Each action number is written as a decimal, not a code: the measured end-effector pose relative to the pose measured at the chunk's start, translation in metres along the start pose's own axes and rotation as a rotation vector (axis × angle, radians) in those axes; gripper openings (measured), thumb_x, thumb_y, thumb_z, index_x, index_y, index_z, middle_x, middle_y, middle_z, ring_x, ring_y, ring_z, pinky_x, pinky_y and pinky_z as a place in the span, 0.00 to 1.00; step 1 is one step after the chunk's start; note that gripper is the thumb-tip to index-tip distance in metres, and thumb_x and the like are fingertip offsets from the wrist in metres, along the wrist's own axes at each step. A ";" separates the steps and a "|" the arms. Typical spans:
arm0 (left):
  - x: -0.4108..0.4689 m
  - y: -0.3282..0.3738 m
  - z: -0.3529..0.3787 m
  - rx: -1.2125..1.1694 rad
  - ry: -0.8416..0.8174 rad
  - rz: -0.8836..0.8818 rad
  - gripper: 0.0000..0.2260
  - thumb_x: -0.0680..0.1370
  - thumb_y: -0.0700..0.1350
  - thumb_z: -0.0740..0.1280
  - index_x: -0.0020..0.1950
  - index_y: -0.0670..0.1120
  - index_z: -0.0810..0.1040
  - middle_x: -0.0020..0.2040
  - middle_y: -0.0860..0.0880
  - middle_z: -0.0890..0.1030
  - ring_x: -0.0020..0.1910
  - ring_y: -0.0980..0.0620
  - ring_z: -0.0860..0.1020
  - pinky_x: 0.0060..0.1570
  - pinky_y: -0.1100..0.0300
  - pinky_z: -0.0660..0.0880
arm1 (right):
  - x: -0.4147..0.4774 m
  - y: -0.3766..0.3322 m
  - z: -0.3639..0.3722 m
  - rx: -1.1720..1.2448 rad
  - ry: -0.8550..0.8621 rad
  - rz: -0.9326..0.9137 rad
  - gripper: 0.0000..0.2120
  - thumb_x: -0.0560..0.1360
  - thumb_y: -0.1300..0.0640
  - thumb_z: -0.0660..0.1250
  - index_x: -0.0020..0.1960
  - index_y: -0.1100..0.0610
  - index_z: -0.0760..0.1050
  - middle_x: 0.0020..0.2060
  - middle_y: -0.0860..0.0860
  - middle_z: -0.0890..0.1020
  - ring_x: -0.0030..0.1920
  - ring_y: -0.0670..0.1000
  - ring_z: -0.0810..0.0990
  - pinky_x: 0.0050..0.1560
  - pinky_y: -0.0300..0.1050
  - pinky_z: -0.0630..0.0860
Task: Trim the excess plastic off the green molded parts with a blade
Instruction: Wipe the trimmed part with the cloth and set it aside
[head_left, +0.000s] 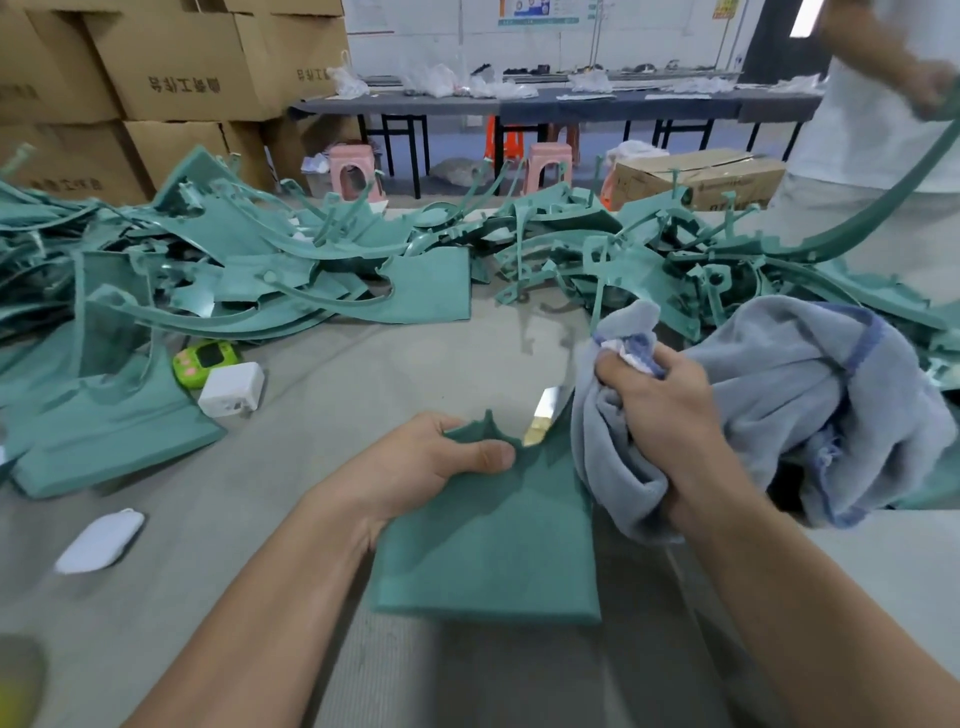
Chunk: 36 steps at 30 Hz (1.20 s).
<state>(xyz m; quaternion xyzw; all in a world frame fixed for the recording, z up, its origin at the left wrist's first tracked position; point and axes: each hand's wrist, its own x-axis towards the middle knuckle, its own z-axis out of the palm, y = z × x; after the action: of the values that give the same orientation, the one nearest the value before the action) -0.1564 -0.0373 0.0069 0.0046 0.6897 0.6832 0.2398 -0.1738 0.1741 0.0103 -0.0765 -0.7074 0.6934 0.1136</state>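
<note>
Bare forearms lead to a bare left hand (431, 462) and right hand (660, 410).

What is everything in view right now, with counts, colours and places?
green part: one, green, near centre, in the left hand
blade: one, silvery, sticking out of the towel at the part's top edge
towel: one, grey-blue, right
pile of parts: many, green, across the back
gadget: one, bright green, left of centre
block: one, white, beside the gadget
pad: one, white, lower left
boxes: several, brown, stacked upper left
stools: two, pink, beyond the pile
other person: one, white top, upper right
left hand: grips the green part
right hand: grips the towel
</note>
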 end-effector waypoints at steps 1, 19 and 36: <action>0.002 0.000 0.001 -0.015 0.025 0.008 0.07 0.68 0.45 0.77 0.43 0.43 0.88 0.42 0.40 0.86 0.34 0.46 0.85 0.33 0.58 0.80 | 0.001 0.001 -0.001 -0.045 -0.065 0.007 0.12 0.79 0.54 0.70 0.38 0.55 0.76 0.27 0.49 0.78 0.29 0.47 0.76 0.31 0.43 0.73; 0.005 -0.004 -0.003 -0.067 0.056 0.027 0.06 0.69 0.43 0.76 0.44 0.42 0.88 0.44 0.38 0.86 0.35 0.44 0.85 0.35 0.57 0.81 | 0.001 -0.005 -0.003 -0.292 -0.309 0.080 0.18 0.78 0.54 0.71 0.30 0.53 0.72 0.23 0.48 0.75 0.25 0.45 0.73 0.26 0.36 0.70; 0.012 0.001 -0.011 -0.335 0.519 0.154 0.09 0.76 0.41 0.74 0.38 0.38 0.86 0.40 0.37 0.86 0.33 0.42 0.85 0.28 0.56 0.79 | 0.003 -0.009 -0.018 -1.062 0.313 -0.506 0.28 0.76 0.62 0.71 0.74 0.54 0.70 0.70 0.53 0.77 0.71 0.57 0.72 0.72 0.52 0.68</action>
<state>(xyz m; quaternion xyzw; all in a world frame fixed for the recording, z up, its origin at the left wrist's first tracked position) -0.1710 -0.0437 0.0030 -0.1572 0.6032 0.7820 0.0005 -0.1714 0.1917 0.0195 -0.0531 -0.9278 0.1777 0.3237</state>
